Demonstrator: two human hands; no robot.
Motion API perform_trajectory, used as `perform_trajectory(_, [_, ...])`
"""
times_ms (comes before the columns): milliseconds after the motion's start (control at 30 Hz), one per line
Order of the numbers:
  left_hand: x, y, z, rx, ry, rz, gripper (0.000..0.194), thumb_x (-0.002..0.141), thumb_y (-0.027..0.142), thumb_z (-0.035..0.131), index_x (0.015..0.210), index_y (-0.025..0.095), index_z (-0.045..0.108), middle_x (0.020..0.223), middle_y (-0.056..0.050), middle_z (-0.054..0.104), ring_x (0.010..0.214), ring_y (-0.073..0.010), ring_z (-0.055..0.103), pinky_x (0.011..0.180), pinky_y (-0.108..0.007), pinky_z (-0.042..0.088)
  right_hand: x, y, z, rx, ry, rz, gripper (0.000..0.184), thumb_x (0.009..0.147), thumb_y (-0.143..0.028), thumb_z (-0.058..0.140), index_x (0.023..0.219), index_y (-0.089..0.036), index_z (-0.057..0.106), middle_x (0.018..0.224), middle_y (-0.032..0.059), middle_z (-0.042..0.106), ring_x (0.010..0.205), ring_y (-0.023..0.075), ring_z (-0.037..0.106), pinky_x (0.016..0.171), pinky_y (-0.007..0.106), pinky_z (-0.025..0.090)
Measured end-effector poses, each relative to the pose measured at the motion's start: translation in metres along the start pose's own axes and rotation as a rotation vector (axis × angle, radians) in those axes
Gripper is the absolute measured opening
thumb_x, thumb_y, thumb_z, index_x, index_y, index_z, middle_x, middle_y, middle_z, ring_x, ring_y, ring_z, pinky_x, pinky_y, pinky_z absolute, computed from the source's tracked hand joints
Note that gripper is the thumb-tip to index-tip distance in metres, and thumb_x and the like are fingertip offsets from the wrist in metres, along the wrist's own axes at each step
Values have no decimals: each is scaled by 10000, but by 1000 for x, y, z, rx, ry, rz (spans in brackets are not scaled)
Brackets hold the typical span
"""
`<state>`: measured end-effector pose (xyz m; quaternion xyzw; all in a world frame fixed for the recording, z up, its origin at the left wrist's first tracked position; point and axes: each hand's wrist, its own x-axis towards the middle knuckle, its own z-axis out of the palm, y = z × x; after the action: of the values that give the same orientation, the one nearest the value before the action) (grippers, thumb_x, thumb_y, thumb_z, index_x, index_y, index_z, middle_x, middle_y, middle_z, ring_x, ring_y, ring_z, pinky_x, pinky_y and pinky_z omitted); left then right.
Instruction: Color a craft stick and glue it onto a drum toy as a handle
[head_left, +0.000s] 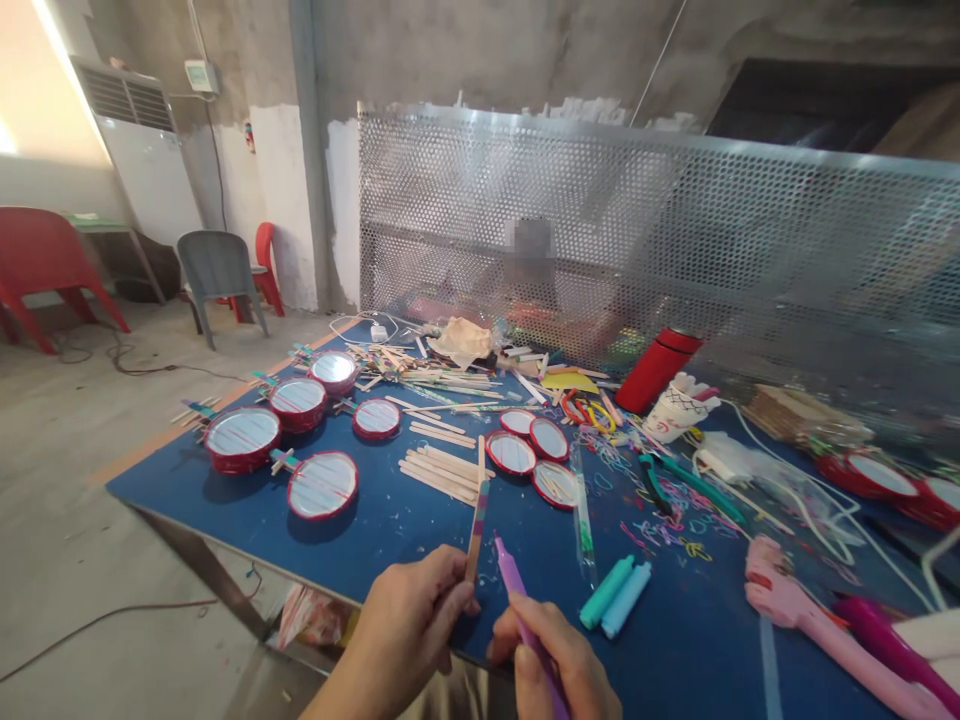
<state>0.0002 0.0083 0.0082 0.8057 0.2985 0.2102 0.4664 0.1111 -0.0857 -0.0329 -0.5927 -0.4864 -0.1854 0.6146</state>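
My left hand pinches the lower end of a wooden craft stick, which stands nearly upright with coloured bands along its middle. In my right hand is a purple marker, uncapped, its tip close to the stick but apart from it. Just right of that hand lie a teal marker and a light blue marker, side by side. Beyond the left hand a row of plain craft sticks rests on the blue table.
Red-rimmed round pieces with sticks stand at the left; several red-rimmed discs lie mid-table. To the right are green-handled pliers, loose rubber bands, a red bottle, a paper cup and a pink tool. A perforated metal panel backs the table.
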Motion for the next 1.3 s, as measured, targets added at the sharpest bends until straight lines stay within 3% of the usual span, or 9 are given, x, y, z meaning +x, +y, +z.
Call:
perform_trajectory(267, [-1,3,-2,-30,1,-5,151,935,242,439,839,209,552,718,19,712,457,-108,640,450,-162,417,13,3,6,132,12,-18,236,849,-113,599,1072,-176,646,850,36,682,653,126,644,641,271,539])
perform_trajectory(367, [-1,1,-2,-37,4,14,161,917,247,466,812,200,579,656,28,661,459,-113,635,463,-167,412,18,6,6,162,10,108,218,860,-151,611,1075,-181,632,767,2,678,570,102,630,564,222,534])
perform_trajectory(533, [3,-1,-3,-34,38,25,155,869,249,502,765,181,595,718,26,631,457,-99,626,471,-170,406,30,2,3,313,43,392,182,899,-312,575,1005,-166,602,638,-25,637,480,100,581,428,198,449])
perform_trajectory(733, [6,-4,-2,-70,-27,-37,126,853,281,504,803,191,577,643,61,636,460,-113,639,440,-166,378,30,3,8,470,71,480,205,835,-354,660,886,-170,584,553,-65,536,474,89,520,466,204,411])
perform_trajectory(933, [7,0,-4,-116,-56,-72,108,801,272,531,796,183,592,649,50,660,433,-111,621,393,-163,348,27,5,10,552,86,580,294,929,-403,499,737,-180,496,497,-109,333,371,38,299,341,166,211])
perform_trajectory(1067, [14,0,-6,-146,-102,-86,118,763,280,536,738,175,583,629,40,641,420,-122,605,351,-163,346,28,1,6,535,5,578,237,916,-431,509,914,-201,569,469,-90,438,373,67,410,369,191,311])
perform_trajectory(1167, [18,-1,-7,-157,-123,-80,122,735,286,543,752,175,591,658,29,641,445,-136,604,348,-175,385,29,-2,5,482,-40,544,230,906,-427,531,972,-215,592,579,-54,574,458,93,536,434,205,408])
perform_trajectory(1300, [15,-1,-7,-136,-116,-69,151,762,318,528,745,176,575,630,34,606,429,-131,589,348,-174,376,24,2,6,429,-141,483,248,903,-408,554,962,-178,624,542,-66,531,395,73,484,379,183,391])
